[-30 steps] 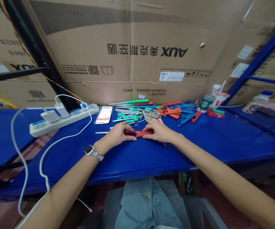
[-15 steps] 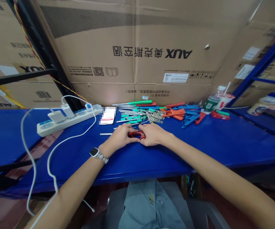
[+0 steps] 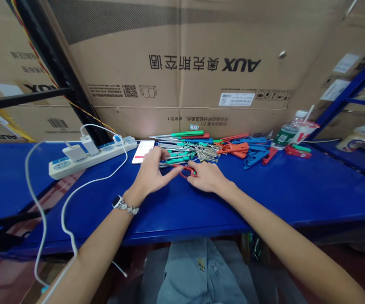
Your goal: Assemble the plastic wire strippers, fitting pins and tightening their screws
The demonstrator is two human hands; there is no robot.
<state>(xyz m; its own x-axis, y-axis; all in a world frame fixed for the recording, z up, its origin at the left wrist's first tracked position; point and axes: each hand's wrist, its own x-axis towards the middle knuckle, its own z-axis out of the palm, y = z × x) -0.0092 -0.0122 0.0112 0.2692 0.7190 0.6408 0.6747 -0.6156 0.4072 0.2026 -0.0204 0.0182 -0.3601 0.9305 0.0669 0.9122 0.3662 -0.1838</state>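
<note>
My right hand [image 3: 208,176] is closed on a red looped plastic piece [image 3: 187,169], whose exact kind I cannot make out. My left hand [image 3: 155,171] is spread, its thumb stretched to the piece's left end; whether it touches I cannot tell. Just beyond both hands lies a pile of screwdrivers [image 3: 188,134] with green and red handles. Thin metal tools with teal ends [image 3: 177,157] and small metal clips [image 3: 208,153] are heaped there too. Orange plastic clamps [image 3: 234,147] and blue plastic clamps [image 3: 255,158] lie to the right of the heap.
A white power strip [image 3: 92,157] with chargers and a white cable [image 3: 63,211] occupies the left. A phone [image 3: 143,151] lies behind my left hand. A bottle [image 3: 285,135] and a cup [image 3: 305,131] stand right. Cardboard [image 3: 201,38] backs the blue table [image 3: 233,211].
My left hand has let go of the red piece and opened, moving slightly left and away. My right hand keeps hold of it, a little farther from me.
</note>
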